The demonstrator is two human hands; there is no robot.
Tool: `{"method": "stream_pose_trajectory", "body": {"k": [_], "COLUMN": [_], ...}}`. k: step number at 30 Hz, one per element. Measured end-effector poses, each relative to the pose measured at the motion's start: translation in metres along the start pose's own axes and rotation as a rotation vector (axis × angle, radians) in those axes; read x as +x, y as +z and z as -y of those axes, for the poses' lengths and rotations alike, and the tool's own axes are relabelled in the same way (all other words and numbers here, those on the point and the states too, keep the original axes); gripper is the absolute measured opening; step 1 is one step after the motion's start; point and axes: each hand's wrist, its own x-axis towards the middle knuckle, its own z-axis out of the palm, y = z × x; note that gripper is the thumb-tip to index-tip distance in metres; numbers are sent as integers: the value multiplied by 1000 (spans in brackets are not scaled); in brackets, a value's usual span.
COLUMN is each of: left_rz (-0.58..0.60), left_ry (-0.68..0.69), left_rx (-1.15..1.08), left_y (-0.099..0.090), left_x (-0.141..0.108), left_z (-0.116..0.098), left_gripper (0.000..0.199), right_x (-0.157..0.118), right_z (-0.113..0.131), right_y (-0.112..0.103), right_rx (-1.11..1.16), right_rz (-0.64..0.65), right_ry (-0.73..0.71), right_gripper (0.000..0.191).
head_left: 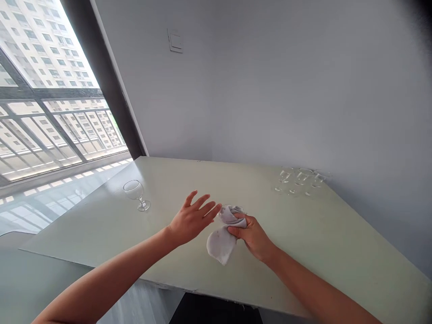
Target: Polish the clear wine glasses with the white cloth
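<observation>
My right hand is closed on a white cloth, which is bunched at the top and hangs down in a flap over the table. A clear glass shows partly at the bunched cloth; most of it is covered. Just left of the cloth is my left hand, its fingers spread and holding nothing, the fingertips close to the glass. Whether they touch it I cannot tell. Farther left, a stemmed glass stands upright on the pale table.
Several stemmed glasses stand together at the table's back right, near the wall. A large window is at the left. Below the table's front edge is a dark object.
</observation>
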Motion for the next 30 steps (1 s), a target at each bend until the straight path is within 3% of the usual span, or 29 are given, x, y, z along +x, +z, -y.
{"method": "stream_pose_trajectory", "body": {"k": [2, 4, 6, 9, 11, 13, 17, 19, 21, 24, 26, 28, 30], "left_rz": [-43, -14, 94, 355, 460, 352, -44, -98, -86, 74, 300, 485, 419], "left_ry": [66, 57, 13, -9, -5, -27, 48, 123, 145, 101, 55, 1, -56], "left_rx": [71, 24, -120, -369, -435, -346, 6, 69, 41, -152, -352, -502, -465], "left_y": [4, 3, -4, -16, -19, -15, 3, 9, 10, 3, -2, -3, 2], "left_x": [-1, 0, 3, 8, 11, 12, 11, 11, 13, 17, 19, 18, 16], "left_z": [0, 4, 7, 11, 9, 7, 1, 0, 1, 3, 4, 4, 3], "left_gripper": [32, 30, 31, 34, 35, 31, 32, 32, 29, 25, 24, 24, 24], "right_x": [-1, -5, -9, -13, -12, -10, -6, -8, -13, -21, -24, -23, -19], "right_z": [-4, -2, 4, 10, 10, 5, -2, -1, 3, 8, 6, -1, -10], "right_y": [6, 8, 5, -10, -19, -23, -14, -8, -7, -17, -26, -33, -32], "right_rx": [97, 25, -206, -605, -726, -681, -205, -17, -8, -340, -614, -738, -650], "right_rz": [-19, 4, 58, 201, 250, 179, -36, -43, 4, 97, 170, 226, 184], "right_ry": [37, 3, -125, -367, -440, -405, -181, -116, -99, -192, -307, -361, -317], "right_gripper": [27, 30, 27, 22, 23, 21, 22, 28, 32, 30, 22, 21, 22]}}
